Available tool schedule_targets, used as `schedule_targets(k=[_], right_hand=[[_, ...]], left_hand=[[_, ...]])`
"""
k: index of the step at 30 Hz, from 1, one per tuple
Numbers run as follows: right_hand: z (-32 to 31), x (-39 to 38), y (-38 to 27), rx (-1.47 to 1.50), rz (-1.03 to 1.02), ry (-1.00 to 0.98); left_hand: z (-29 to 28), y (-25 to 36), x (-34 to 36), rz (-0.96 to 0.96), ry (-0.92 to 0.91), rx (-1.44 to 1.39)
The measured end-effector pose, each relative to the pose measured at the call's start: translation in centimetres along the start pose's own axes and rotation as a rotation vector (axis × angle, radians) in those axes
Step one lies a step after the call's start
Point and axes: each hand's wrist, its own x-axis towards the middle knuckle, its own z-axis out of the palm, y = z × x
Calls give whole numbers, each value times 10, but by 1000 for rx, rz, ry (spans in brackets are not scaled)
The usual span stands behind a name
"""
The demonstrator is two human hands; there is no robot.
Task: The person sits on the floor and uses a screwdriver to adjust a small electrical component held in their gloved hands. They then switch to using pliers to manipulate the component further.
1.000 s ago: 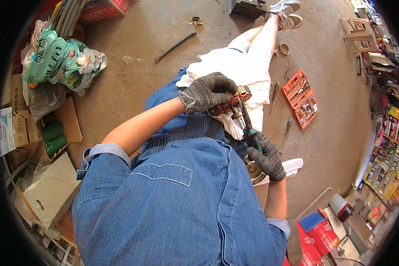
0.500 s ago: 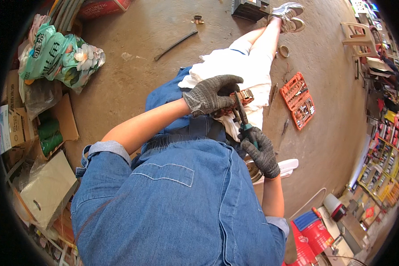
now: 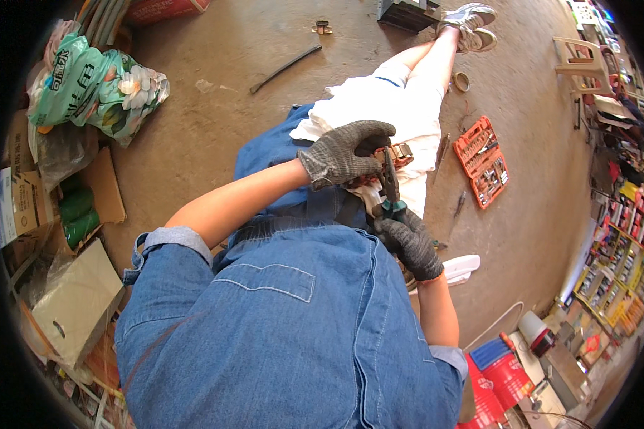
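Note:
My left hand (image 3: 347, 151), in a dark grey knitted glove, is closed on a copper-coloured metal part (image 3: 402, 155) above my lap. Gloved the same way, my right hand (image 3: 409, 242) grips the teal handles of a pair of pliers (image 3: 391, 187). The dark jaws point away from me and reach the copper-coloured part beside my left fingers. What exactly they pinch is too small to tell. White cloth (image 3: 379, 107) lies over my legs beneath the work.
On the floor at right lie an open orange socket set (image 3: 482, 163), a screwdriver (image 3: 461, 204) and a ring (image 3: 461, 82). Ahead are a black strip (image 3: 286, 68), a small metal piece (image 3: 322, 28) and a black box (image 3: 408, 14). A plastic stool (image 3: 582, 61) stands far right.
My right hand has shifted slightly left and the pliers have swung more upright, their handles closer together. My left hand stays nearly in place with the copper-coloured part.

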Motion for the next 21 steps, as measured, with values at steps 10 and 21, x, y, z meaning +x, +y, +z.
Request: schedule_targets(k=[10,21], right_hand=[[-17,0,-18,-238,-18,-47],[-9,9,-35,-220,44,-28]], left_hand=[[-1,-5,-1,9,33,50],[1,4,-4,58,99,304]])
